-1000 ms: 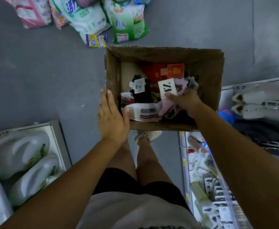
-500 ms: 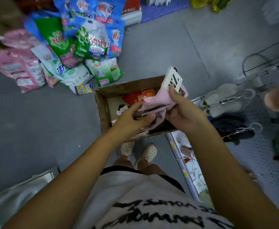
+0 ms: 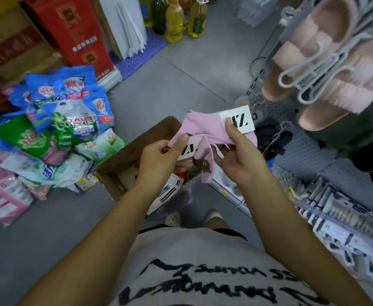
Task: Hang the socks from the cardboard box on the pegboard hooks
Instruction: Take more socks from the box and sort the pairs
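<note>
Pink socks (image 3: 200,129), two tags (image 3: 238,121), in left hand (image 3: 159,160) and right hand (image 3: 240,155).

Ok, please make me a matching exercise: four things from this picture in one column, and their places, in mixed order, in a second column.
1 pink socks
2 cardboard box
3 pink slippers
4 detergent bags

a piled on the floor, at the left
b hanging high at the right, by the pegboard
c open, below the socks
d held by the left hand and the right hand

Pairs: 1-d, 2-c, 3-b, 4-a
</note>
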The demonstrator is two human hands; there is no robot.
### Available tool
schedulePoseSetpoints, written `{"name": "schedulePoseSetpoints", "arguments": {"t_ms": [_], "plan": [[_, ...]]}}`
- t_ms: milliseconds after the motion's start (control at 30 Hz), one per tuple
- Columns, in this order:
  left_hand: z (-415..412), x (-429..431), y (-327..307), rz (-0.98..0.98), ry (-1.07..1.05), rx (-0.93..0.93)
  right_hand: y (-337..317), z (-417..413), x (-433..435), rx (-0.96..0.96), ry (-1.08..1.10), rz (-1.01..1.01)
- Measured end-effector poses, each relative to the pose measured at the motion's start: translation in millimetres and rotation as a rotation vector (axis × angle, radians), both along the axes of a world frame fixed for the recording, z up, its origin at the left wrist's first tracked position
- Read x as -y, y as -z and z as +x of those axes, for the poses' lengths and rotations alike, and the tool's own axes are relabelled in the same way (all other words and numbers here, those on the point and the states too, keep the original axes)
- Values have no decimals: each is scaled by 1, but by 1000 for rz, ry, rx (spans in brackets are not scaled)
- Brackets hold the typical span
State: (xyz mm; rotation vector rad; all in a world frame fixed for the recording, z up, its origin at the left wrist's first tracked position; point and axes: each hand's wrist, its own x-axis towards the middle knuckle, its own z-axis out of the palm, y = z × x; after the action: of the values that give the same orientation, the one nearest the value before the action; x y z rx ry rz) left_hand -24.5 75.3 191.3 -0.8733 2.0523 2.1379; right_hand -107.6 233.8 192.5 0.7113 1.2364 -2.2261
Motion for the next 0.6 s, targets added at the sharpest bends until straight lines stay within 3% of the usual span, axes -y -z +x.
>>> {"name": "schedulePoseSetpoints", "arguments": {"t_ms": [200, 600], "plan": [[3, -29, -10, -154, 56, -72, 2, 28, -30, -10, 170, 1], [35, -145, -18, -143, 289, -184, -5, 100, -197, -55, 402, 32]]}}
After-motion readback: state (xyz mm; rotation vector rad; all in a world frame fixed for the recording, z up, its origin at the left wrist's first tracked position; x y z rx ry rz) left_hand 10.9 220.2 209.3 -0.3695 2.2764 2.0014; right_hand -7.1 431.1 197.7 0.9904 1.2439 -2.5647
